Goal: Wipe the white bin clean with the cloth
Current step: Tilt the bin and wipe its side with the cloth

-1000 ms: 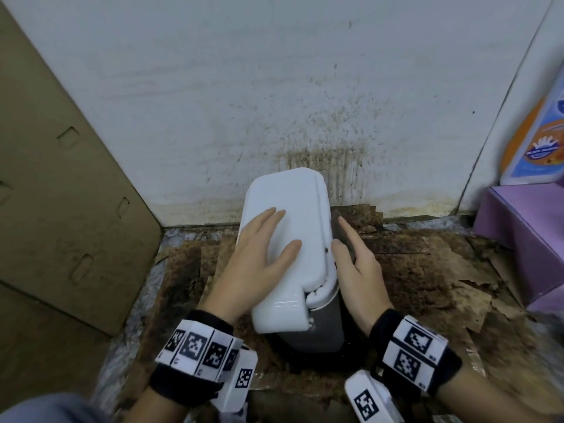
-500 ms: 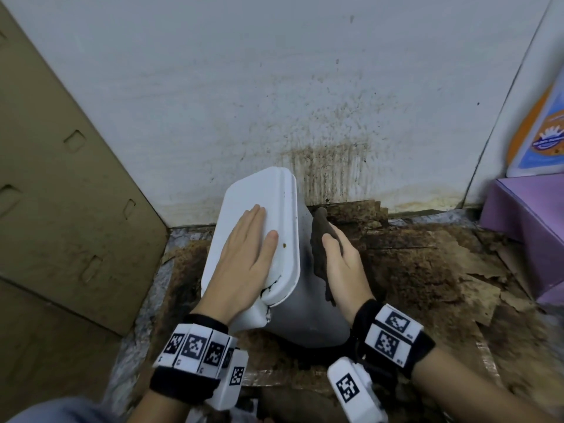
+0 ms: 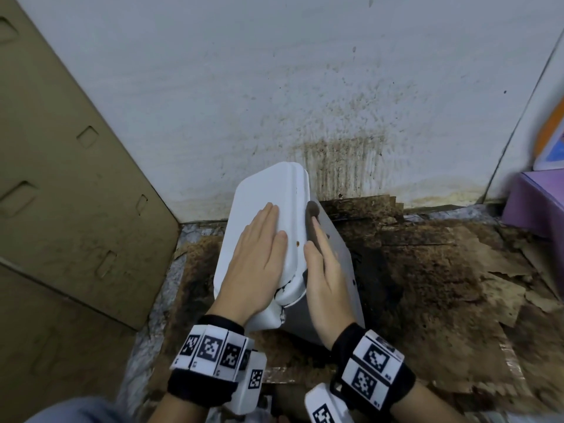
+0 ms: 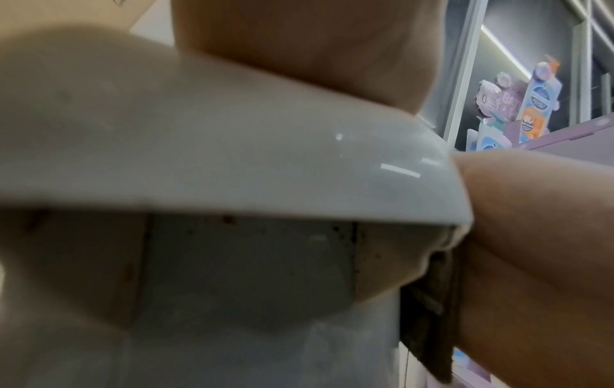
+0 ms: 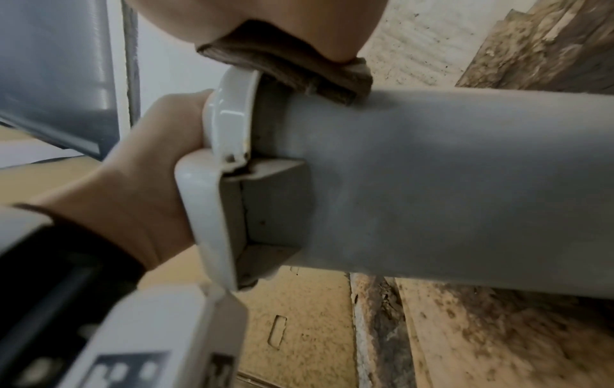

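The white bin [image 3: 338,245] leans over to the left on the dirty floor, its lid [image 3: 268,193] closed. My left hand [image 3: 256,248] lies flat on the lid with straight fingers. My right hand [image 3: 323,270] presses a dark brown cloth [image 3: 312,210] flat against the bin's right side, just under the lid's rim. In the right wrist view the cloth [image 5: 299,68] sits folded between my palm and the grey-white bin wall [image 5: 448,183], and my left hand [image 5: 142,183] backs the lid [image 5: 229,113]. In the left wrist view the cloth [image 4: 428,302] hangs below the lid [image 4: 232,162].
A stained white wall [image 3: 335,117] stands right behind the bin. A tall cardboard panel [image 3: 76,178] closes off the left. A purple box [image 3: 534,203] sits at the right. Torn, soiled cardboard [image 3: 442,285] covers the floor around the bin.
The bin has tipped from upright over to the left. My left hand stayed on the lid; my right hand came against the bin's side with the cloth and slid along it.
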